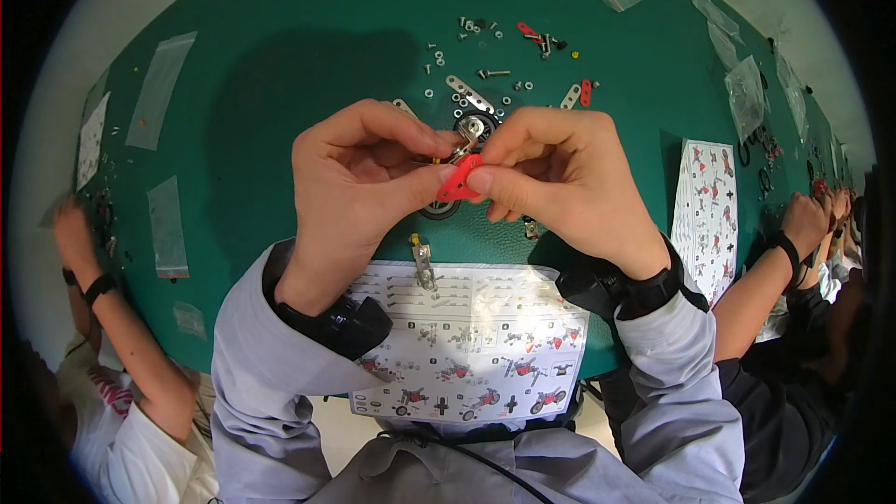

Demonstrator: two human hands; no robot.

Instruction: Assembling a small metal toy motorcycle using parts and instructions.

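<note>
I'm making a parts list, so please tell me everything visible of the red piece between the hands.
The red piece is a small, flat-looking plate with rounded corners and small dark spots that look like holes. Its surface is smooth; plastic or painted metal, I can't tell. It is held tilted above the green table, with the left hand and right hand both touching it; their thumbs partly cover its sides.

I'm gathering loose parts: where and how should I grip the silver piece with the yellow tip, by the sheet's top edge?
Probably pinch the middle of the silver piece across its long sides, coming from above. It is narrow and elongated, points away from you, and both sides look uncrowded; its near end overlies the instruction sheet.
</note>
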